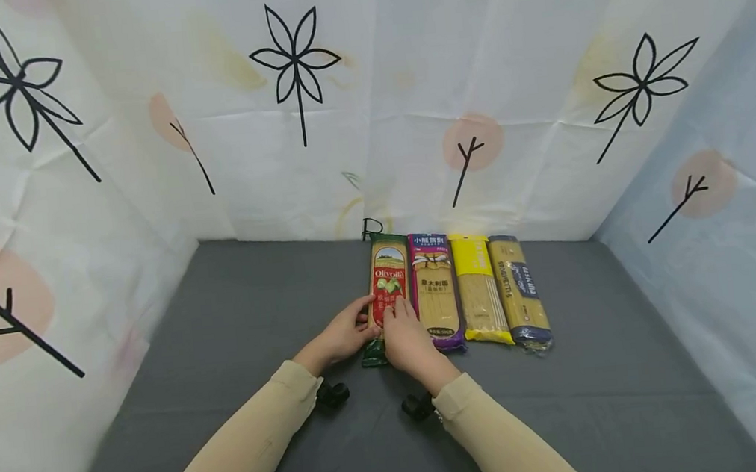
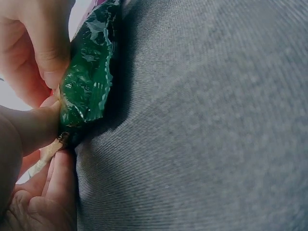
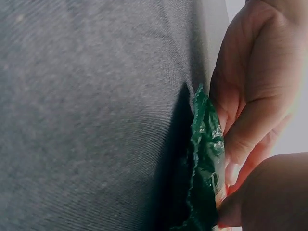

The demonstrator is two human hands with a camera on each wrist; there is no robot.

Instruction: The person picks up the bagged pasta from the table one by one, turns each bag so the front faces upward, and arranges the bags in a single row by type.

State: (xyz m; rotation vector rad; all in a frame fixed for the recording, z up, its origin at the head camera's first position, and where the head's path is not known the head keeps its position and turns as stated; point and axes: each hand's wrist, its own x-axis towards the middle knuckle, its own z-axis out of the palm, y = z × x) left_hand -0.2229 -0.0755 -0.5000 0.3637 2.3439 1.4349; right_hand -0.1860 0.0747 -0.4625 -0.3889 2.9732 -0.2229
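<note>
A red and green spaghetti pack (image 1: 389,260) lies flat at the left end of a row of pasta packs. My left hand (image 1: 344,334) holds its left edge near the front, thumb on top and fingers along the side. Across the pack's lower face lies my right hand (image 1: 410,339), fingertips resting on the wrapper and hiding part of the label. Both wrist views show the crimped green end of the spaghetti pack (image 2: 89,79) (image 3: 207,149) close over the cloth, with both thumbs beside it.
Right of it lie a purple pasta pack (image 1: 435,291), a yellow noodle pack (image 1: 480,287) and a blue-labelled spaghetti pack (image 1: 521,291), side by side. Grey cloth (image 1: 275,290) covers the table. Patterned white curtains (image 1: 390,62) hang behind and at both sides.
</note>
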